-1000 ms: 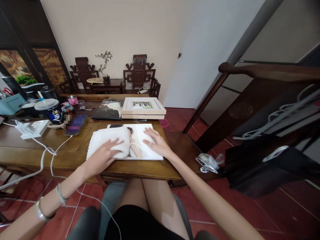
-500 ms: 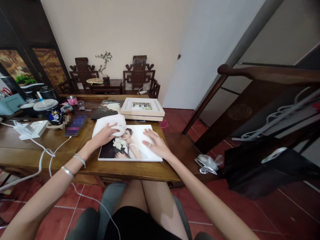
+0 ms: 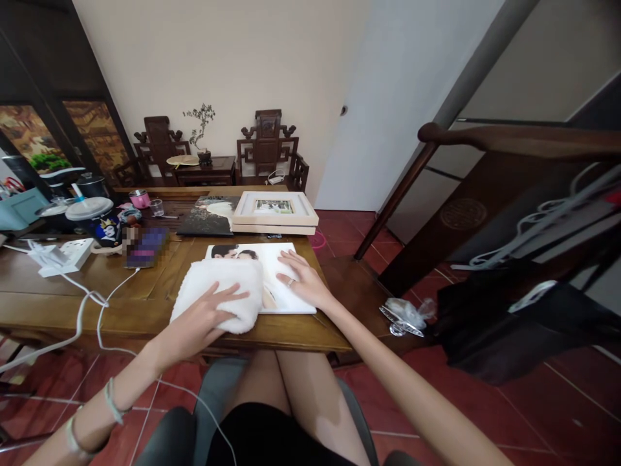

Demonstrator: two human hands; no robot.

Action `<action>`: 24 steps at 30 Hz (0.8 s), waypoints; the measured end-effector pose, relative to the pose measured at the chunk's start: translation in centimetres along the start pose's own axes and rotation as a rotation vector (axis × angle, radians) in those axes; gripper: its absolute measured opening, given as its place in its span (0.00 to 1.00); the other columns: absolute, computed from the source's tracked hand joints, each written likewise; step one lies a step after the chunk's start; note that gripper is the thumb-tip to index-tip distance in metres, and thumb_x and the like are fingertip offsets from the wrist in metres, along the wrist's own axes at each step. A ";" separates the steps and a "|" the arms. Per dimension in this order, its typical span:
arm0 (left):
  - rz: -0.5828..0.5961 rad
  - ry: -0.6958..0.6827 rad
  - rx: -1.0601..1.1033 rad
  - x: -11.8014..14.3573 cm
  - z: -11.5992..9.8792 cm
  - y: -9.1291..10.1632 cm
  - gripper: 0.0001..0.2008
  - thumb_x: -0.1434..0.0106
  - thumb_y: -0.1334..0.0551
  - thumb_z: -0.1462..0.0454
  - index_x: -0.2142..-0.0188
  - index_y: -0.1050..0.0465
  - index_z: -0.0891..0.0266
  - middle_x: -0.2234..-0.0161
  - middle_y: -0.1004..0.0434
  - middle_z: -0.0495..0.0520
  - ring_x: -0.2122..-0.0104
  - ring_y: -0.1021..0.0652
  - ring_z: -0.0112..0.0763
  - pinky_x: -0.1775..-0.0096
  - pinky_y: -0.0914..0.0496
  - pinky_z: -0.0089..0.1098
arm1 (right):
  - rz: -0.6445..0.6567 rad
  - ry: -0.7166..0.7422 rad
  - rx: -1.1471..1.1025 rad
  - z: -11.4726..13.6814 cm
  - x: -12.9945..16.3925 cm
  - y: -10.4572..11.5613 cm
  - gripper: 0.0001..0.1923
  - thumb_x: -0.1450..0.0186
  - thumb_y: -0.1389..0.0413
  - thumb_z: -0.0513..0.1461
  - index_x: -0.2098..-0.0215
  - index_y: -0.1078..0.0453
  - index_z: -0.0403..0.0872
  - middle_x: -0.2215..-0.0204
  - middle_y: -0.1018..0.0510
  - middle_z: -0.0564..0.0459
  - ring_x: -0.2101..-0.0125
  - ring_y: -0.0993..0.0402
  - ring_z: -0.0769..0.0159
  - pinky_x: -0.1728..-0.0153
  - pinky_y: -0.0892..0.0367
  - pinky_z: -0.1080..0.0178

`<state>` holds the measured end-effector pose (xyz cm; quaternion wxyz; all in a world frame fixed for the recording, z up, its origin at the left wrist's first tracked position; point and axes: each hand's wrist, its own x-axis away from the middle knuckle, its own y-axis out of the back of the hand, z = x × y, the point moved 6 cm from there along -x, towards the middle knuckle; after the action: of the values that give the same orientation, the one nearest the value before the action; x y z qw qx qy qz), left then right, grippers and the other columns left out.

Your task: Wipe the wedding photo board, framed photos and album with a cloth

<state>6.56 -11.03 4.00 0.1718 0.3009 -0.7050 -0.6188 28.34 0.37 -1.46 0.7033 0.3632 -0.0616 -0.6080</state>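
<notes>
My left hand (image 3: 208, 316) lies flat with spread fingers on a folded white towel (image 3: 191, 281). The towel covers the lower left part of a wedding photo panel (image 3: 268, 260) and reaches past its near edge. Two heads show at the panel's top; much of the picture is hidden. On the panel's right side rests my right hand (image 3: 305, 282), its fingers stretched out and a ring on one of them.
Behind the panel, light wooden picture frames (image 3: 242, 221) lie stacked beside a dark photo panel (image 3: 196, 220). To the left are a lidded cup (image 3: 107, 226), a phone (image 3: 150, 246) on a cable and a power strip (image 3: 72, 255). The wooden table's (image 3: 301, 336) front edge is close.
My left hand and the towel have moved toward me down the panel, uncovering its upper left corner and covering its lower left. My right hand has stayed in place.
</notes>
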 end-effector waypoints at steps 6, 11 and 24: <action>-0.084 0.095 -0.025 -5.1 6.7 0.4 0.16 0.39 0.44 0.73 0.55 0.23 0.61 0.38 0.36 0.60 0.37 0.37 0.43 0.37 0.45 0.50 | -0.006 -0.003 0.037 -0.1 -0.1 -0.2 0.25 0.36 0.44 0.46 0.43 0.31 0.44 0.37 0.36 0.41 0.34 0.49 0.52 0.35 0.51 0.45; -0.088 0.173 -0.042 -8.7 11.2 0.6 0.17 0.42 0.44 0.74 0.55 0.23 0.62 0.46 0.25 0.58 0.38 0.35 0.44 0.38 0.42 0.48 | -0.006 0.006 0.011 -0.5 -0.2 -0.2 0.26 0.37 0.43 0.48 0.43 0.30 0.47 0.37 0.35 0.43 0.34 0.49 0.52 0.36 0.51 0.44; -0.150 0.248 0.128 -0.9 4.8 0.9 0.21 0.47 0.49 0.78 0.63 0.22 0.61 0.45 0.26 0.54 0.40 0.31 0.38 0.41 0.35 0.40 | -0.022 0.009 0.024 -0.6 0.0 -0.1 0.25 0.37 0.42 0.48 0.44 0.30 0.49 0.38 0.34 0.45 0.34 0.48 0.53 0.35 0.51 0.44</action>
<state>4.11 -6.74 4.15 0.1912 0.4370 -0.6920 -0.5418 28.55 0.66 -1.98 0.6924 0.3751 -0.0616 -0.6132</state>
